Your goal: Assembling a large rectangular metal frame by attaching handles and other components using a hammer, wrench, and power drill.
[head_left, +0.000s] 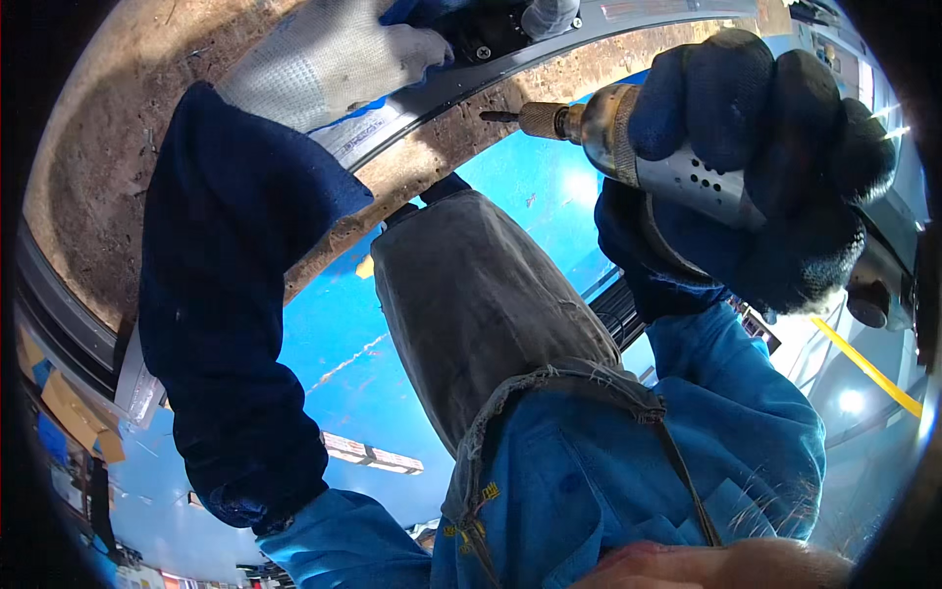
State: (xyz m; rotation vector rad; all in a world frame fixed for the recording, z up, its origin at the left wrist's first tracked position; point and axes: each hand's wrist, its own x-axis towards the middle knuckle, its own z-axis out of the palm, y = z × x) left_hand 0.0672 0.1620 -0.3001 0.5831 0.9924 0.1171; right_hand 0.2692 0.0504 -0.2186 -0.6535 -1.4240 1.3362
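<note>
My right hand (756, 147), in a dark blue knitted glove, wraps round the metal body of a handheld air grinder (706, 187). Its knurled collet and dark, narrow bit point left, toward the workpiece. My left hand (329, 69) wears a pale grey glove and grips a black plate with screws (486, 39) at the top of the view. That plate lies against a long grey metal profile (392, 123), where some blue shows under the glove. The upper edge of the view cuts off part of the left hand's fingers. A gap separates the bit from the profile.
A worn wooden bench top (108, 128) carries the profile. Below its edge is a blue floor (343, 344) with a long wrapped bundle (373, 454) on it. A yellow hose (868, 365) runs at the right. Cardboard (78, 407) stands at the lower left. My grey apron (481, 304) hangs near the bench.
</note>
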